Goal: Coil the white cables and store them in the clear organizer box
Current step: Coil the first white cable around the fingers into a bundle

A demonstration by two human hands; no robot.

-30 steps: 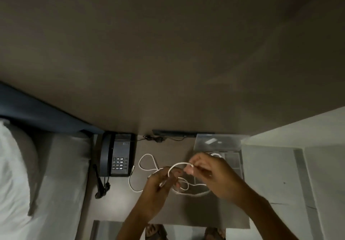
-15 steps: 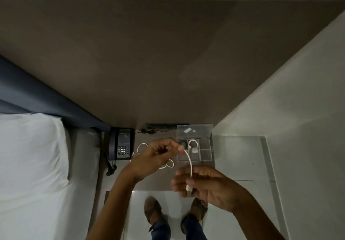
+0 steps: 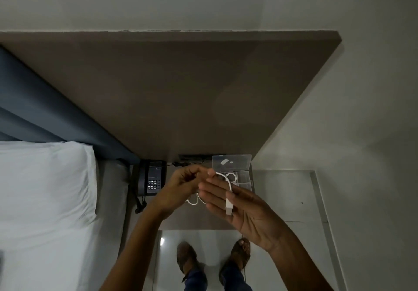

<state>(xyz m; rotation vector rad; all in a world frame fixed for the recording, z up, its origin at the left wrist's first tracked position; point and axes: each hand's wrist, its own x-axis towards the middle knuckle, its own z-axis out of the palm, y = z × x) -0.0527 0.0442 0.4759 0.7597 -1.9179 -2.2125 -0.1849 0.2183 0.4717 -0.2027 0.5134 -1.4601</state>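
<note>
I hold a white cable (image 3: 229, 189) between both hands above the bedside table. My right hand (image 3: 242, 207) lies palm up with the cable's white plug end (image 3: 228, 208) across its fingers. My left hand (image 3: 181, 186) pinches the cable's other part at about the same height. A loop of white cable (image 3: 193, 201) hangs below, between the hands. Behind my right hand stands the clear organizer box (image 3: 245, 178), lid (image 3: 231, 161) open, with a coiled white cable (image 3: 231, 176) in one compartment.
A dark telephone (image 3: 152, 177) sits at the table's left, its cord hanging down. A bed with a white pillow (image 3: 43, 186) lies to the left. A dark wall panel (image 3: 158, 91) rises behind the table. My sandalled feet (image 3: 212, 256) stand on the glossy floor.
The view has tilted up and back from the table. Both hands lifted the cable off the table; my right hand now holds the plug end higher, closer to my left hand.
</note>
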